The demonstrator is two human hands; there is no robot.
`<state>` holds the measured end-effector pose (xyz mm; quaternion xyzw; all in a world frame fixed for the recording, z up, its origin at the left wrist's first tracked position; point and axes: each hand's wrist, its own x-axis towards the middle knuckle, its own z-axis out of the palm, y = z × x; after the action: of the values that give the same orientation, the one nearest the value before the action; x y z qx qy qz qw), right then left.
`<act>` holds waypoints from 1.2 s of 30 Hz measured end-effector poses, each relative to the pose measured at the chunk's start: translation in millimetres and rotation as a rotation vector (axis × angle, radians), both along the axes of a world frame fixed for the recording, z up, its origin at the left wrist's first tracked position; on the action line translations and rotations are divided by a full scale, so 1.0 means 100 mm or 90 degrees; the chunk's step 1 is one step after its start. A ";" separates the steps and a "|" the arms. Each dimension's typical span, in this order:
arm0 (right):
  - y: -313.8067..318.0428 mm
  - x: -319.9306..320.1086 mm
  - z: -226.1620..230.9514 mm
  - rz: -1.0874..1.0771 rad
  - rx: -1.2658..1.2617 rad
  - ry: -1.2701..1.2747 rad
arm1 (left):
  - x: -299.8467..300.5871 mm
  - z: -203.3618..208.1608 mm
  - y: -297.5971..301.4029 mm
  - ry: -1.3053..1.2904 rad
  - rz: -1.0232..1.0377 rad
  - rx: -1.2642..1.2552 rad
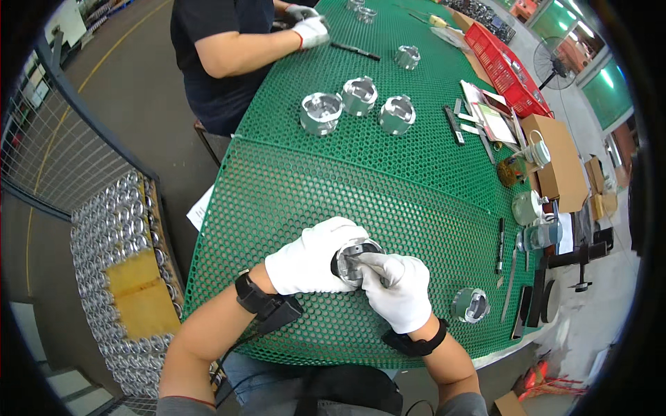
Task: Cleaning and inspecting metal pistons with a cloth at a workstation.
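Over the near part of the green mat, my left hand [312, 258], in a white glove, is wrapped round a shiny metal piston [352, 262]. The piston is tilted so that its hollow side shows. My right hand [399, 291], gloved too, has its fingers pressed together and reaching into that hollow. Whether anything small sits between those fingertips is hidden. Another piston [470, 306] rests on the mat to the right of my right hand.
Several pistons [321, 113] stand farther off on the green mat [277, 187]. Along the right edge lie a black marker [500, 246], glass jars [541, 236] and a red crate [499, 69]. A co-worker's gloved hand [312, 32] is at the far left. Pallet-stacked pistons [104, 236] stand left.
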<state>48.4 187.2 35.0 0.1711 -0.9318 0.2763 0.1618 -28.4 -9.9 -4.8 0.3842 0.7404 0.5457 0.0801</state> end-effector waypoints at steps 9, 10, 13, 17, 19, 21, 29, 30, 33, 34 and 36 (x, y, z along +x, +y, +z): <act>0.07 -0.06 -0.18 0.031 -0.020 0.131 | 0.05 -0.07 0.09 0.165 0.068 0.006; 0.08 -0.05 -0.19 0.030 -0.022 0.128 | 0.05 -0.06 0.10 0.180 0.081 0.001; 0.09 -0.01 -0.20 0.021 0.001 0.131 | 0.05 -0.04 0.09 0.159 0.072 -0.008; 0.09 -0.02 -0.20 0.024 -0.003 0.125 | 0.05 -0.05 0.08 0.165 0.070 -0.009; 0.08 -0.03 -0.19 0.033 -0.005 0.117 | 0.05 -0.06 0.07 0.164 0.072 -0.009; 0.08 -0.03 -0.18 0.032 -0.005 0.100 | 0.05 -0.06 0.07 0.164 0.072 -0.007; 0.16 -0.09 -0.07 0.078 -0.002 -0.022 | 0.05 -0.02 0.06 0.129 0.053 -0.014; 0.17 -0.10 -0.05 0.090 -0.008 -0.048 | 0.05 -0.02 0.06 0.126 0.052 -0.015; 0.26 -0.12 -0.09 0.122 -0.004 -0.058 | 0.05 -0.01 0.08 0.125 0.045 -0.010; 0.28 -0.12 -0.09 0.145 -0.005 -0.062 | 0.05 0.00 0.08 0.124 0.039 -0.004; 0.27 -0.14 -0.07 0.149 -0.003 -0.038 | 0.04 0.02 0.09 0.118 0.034 -0.004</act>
<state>33.9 214.1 27.8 0.2702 -0.9090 0.3008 0.1011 -24.1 -1.2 -3.2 0.4133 0.7560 0.5076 -0.0022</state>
